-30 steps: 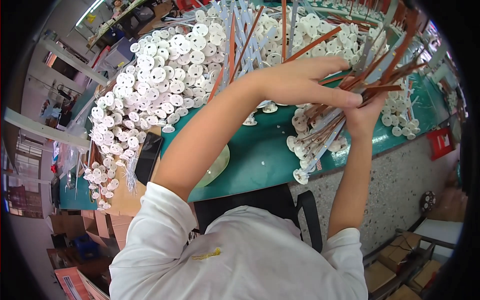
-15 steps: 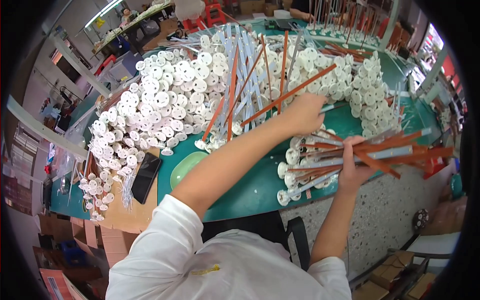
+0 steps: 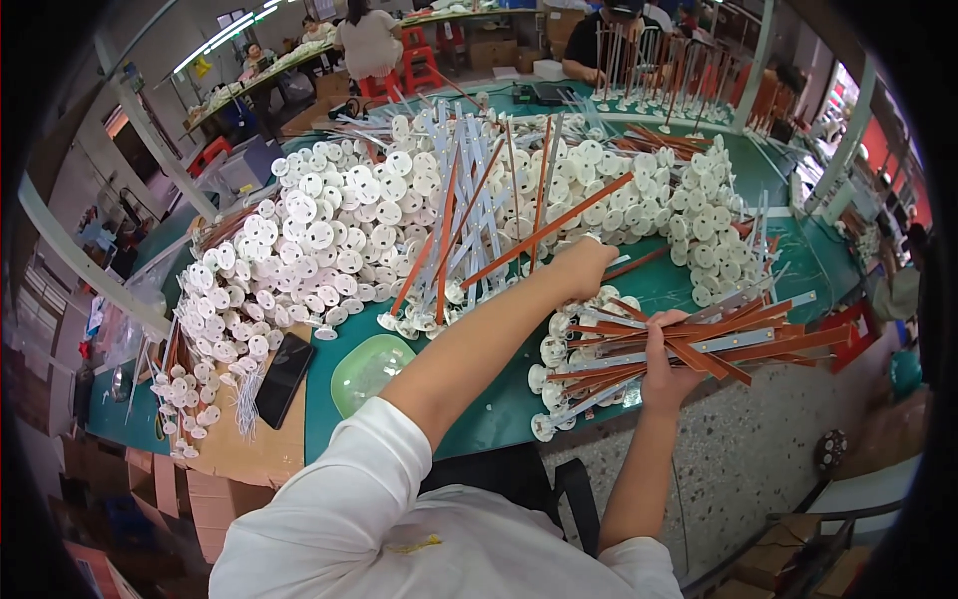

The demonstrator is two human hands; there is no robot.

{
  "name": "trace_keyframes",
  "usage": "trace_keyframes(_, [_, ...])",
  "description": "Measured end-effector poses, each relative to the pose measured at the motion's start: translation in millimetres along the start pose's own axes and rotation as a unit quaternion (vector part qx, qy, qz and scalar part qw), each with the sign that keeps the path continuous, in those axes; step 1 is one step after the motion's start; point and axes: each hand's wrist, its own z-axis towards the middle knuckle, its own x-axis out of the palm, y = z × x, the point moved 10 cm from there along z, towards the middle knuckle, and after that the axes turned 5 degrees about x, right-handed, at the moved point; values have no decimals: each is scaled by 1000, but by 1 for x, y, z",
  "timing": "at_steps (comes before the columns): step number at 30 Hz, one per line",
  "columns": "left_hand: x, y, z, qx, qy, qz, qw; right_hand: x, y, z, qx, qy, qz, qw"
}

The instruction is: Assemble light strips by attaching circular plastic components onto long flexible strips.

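Note:
My left hand (image 3: 584, 268) reaches across the table with its fingers closed. A narrow brown strip (image 3: 644, 261) with a pale end shows beside the fingertips, and a small white piece (image 3: 593, 238) shows at the knuckles. Most of what these fingers hold is hidden. My right hand (image 3: 667, 369) grips a bundle of brown and silvery strips (image 3: 743, 341) from below, its thumb over the top. Small yellowish dots, like LEDs, run along the silvery strips. At the bundle's left end, round white bases (image 3: 544, 382) cluster over the table's front edge.
A large heap of white round bases (image 3: 339, 205) covers the green table (image 3: 469, 409), with upright strips (image 3: 469, 200) standing amid it. At the left are a light green bowl (image 3: 369, 374), a black phone (image 3: 285, 379) and white wires (image 3: 246, 399). Other people (image 3: 367, 40) sit at far tables.
The view has tilted upward, so the table sits lower and further left. The strip at my left hand now shows its brown face, and a white piece has appeared at the knuckles. My right hand keeps its bundle.

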Motion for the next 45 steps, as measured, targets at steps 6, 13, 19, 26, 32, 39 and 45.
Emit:
trace_keyframes(6, [-40, -15, -13, 48, -112, -89, 989, -9, -2, -3, -44, 28, 6, 999])
trace_keyframes(13, [-128, -13, -59, 12, -252, -169, 953, 8, 1, 14, -25, -61, -38, 997])
trace_keyframes(19, [-141, 14, -108, -26, -98, -674, 732, 107, 20, 65, 5, -20, -325, 945])
trace_keyframes(26, [-189, 59, -146, -11, -332, -155, 930, 172, -59, 104, 71, -8, -479, 875])
trace_keyframes(32, [-211, 38, -207, -60, -514, 150, 843, 177, -78, 107, 105, 16, -462, 881])
trace_keyframes(39, [-188, 64, -215, -144, -540, 149, 816, 157, -57, 110, -51, 30, -456, 888])
trace_keyframes(45, [-191, 75, -248, -174, -612, 112, 763, 169, -66, 91, 36, 231, -150, 961])
